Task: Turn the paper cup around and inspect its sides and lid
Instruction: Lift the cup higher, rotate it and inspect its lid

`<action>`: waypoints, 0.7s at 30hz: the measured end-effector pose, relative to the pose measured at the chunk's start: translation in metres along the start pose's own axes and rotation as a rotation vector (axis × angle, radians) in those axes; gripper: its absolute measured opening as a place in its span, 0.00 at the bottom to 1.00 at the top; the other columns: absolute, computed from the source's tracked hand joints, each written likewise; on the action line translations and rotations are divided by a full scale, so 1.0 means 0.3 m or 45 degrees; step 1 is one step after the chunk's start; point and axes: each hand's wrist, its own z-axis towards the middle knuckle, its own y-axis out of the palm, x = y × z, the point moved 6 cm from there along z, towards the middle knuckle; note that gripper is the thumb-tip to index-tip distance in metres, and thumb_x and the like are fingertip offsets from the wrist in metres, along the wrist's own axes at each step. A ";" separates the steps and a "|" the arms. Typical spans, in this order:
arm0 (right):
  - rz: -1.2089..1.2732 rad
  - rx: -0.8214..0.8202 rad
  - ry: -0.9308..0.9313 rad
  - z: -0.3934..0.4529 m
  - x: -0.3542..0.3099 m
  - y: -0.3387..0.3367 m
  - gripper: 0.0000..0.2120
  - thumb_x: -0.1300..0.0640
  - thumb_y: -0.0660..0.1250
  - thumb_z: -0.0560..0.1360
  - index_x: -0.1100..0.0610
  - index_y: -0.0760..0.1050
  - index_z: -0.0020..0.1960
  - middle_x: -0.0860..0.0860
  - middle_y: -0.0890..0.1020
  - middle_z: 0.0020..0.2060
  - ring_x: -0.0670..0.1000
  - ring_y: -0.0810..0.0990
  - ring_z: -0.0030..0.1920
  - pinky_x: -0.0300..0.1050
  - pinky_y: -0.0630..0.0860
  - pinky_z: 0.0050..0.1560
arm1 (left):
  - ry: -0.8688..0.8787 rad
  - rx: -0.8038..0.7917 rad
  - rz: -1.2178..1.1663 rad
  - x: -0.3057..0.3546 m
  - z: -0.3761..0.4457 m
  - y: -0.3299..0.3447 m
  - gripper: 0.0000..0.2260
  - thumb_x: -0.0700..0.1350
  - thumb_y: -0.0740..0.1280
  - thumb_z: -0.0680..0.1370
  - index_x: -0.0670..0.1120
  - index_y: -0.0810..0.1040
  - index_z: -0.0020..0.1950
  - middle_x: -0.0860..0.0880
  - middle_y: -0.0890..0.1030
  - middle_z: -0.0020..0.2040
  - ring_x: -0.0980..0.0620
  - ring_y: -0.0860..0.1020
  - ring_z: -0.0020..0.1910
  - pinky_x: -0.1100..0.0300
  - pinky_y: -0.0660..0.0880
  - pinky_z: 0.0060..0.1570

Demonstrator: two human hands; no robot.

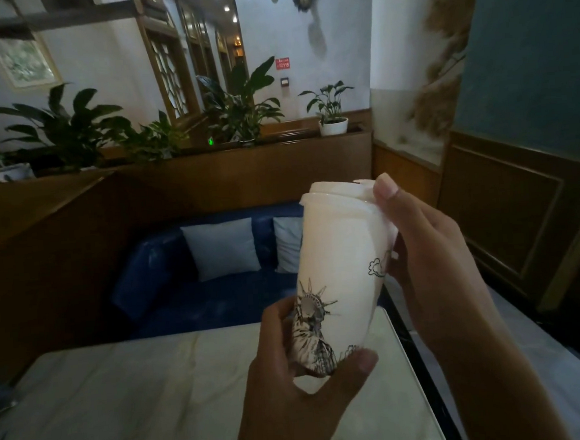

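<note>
Holding the paper cup point(340, 268) up in front of us above the pale table point(123, 403), we are partway through the turning step, judging by how both hands are placed on it. Our left hand point(292, 367) is curling round the cup's base, thumb lying across the lower edge and fingers wrapping behind the printed drawing of a crowned statue point(314, 324). Our right hand point(424, 244) is gripping the upper part from the right, thumb pressing against the rim of the white lid point(338, 192) while the other fingers are passing behind the cup, where we cannot see them. The cup is tilting slightly, its top leaning to the right, clear of the table and touching nothing but our hands. One side is facing us now, with a small outline sketch point(376, 269) just showing at the right edge. We are judging that the next move calls for rotating the cup about its long axis so the hidden side comes round, then tipping the lid towards us to look at its top, keeping the grip light so the paper wall is not dented.
</note>
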 end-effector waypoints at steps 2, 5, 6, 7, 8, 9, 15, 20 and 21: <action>-0.007 -0.013 0.006 0.012 0.008 -0.004 0.35 0.27 0.68 0.58 0.46 0.82 0.58 0.47 0.89 0.48 0.46 0.89 0.49 0.36 0.83 0.38 | 0.005 0.013 -0.016 0.001 0.011 -0.019 0.32 0.61 0.77 0.57 0.61 0.70 0.58 0.71 0.80 0.53 0.67 0.81 0.48 0.76 0.76 0.41; 0.010 -0.058 0.029 0.021 0.019 -0.013 0.34 0.28 0.69 0.59 0.46 0.82 0.58 0.46 0.89 0.47 0.46 0.89 0.48 0.37 0.83 0.39 | 0.046 0.105 0.020 0.020 0.047 -0.095 0.35 0.72 0.74 0.52 0.60 0.73 0.54 0.77 0.78 0.49 0.74 0.78 0.48 0.79 0.73 0.39; 0.011 -0.095 0.034 0.023 0.026 -0.013 0.33 0.29 0.69 0.59 0.46 0.81 0.58 0.45 0.89 0.46 0.46 0.89 0.48 0.36 0.83 0.39 | 0.076 0.152 0.015 0.028 0.063 -0.128 0.36 0.74 0.73 0.51 0.59 0.75 0.53 0.75 0.79 0.48 0.72 0.79 0.47 0.78 0.74 0.37; 0.007 -0.138 0.043 0.023 0.034 -0.013 0.32 0.30 0.71 0.59 0.46 0.81 0.58 0.44 0.89 0.46 0.46 0.89 0.48 0.36 0.83 0.39 | 0.102 0.201 -0.001 0.037 0.078 -0.163 0.36 0.75 0.72 0.50 0.57 0.76 0.51 0.72 0.81 0.47 0.69 0.81 0.45 0.75 0.76 0.36; -0.004 -0.184 0.059 0.022 0.046 -0.012 0.32 0.31 0.73 0.61 0.46 0.80 0.59 0.45 0.89 0.47 0.47 0.89 0.50 0.38 0.84 0.41 | 0.128 0.251 -0.019 0.046 0.092 -0.197 0.35 0.75 0.72 0.51 0.55 0.78 0.50 0.70 0.82 0.46 0.66 0.82 0.44 0.73 0.77 0.35; -0.022 -0.234 0.084 0.022 0.058 -0.008 0.32 0.31 0.76 0.62 0.47 0.80 0.60 0.46 0.89 0.49 0.49 0.89 0.51 0.41 0.85 0.43 | 0.148 0.301 -0.036 0.055 0.105 -0.230 0.33 0.74 0.72 0.52 0.56 0.79 0.48 0.67 0.83 0.46 0.64 0.82 0.43 0.70 0.79 0.34; -0.157 -0.601 0.212 -0.009 0.135 0.074 0.34 0.38 0.74 0.59 0.42 0.79 0.65 0.45 0.88 0.56 0.50 0.88 0.55 0.51 0.82 0.56 | 0.145 0.424 -0.088 0.105 0.185 -0.340 0.18 0.67 0.66 0.68 0.62 0.81 0.53 0.57 0.85 0.52 0.56 0.83 0.49 0.67 0.79 0.36; -0.073 -0.574 0.320 -0.032 0.192 0.136 0.30 0.41 0.76 0.55 0.48 0.81 0.57 0.44 0.90 0.47 0.45 0.89 0.49 0.40 0.84 0.45 | 0.058 0.401 -0.242 0.121 0.217 -0.313 0.28 0.72 0.65 0.66 0.57 0.79 0.59 0.49 0.84 0.53 0.50 0.83 0.51 0.57 0.80 0.43; -0.065 -0.547 0.322 -0.029 0.196 0.142 0.31 0.41 0.76 0.55 0.47 0.80 0.57 0.43 0.90 0.47 0.45 0.89 0.49 0.43 0.84 0.48 | -0.010 0.389 -0.303 0.106 0.220 -0.290 0.30 0.72 0.65 0.66 0.56 0.78 0.61 0.48 0.84 0.55 0.49 0.83 0.53 0.52 0.79 0.47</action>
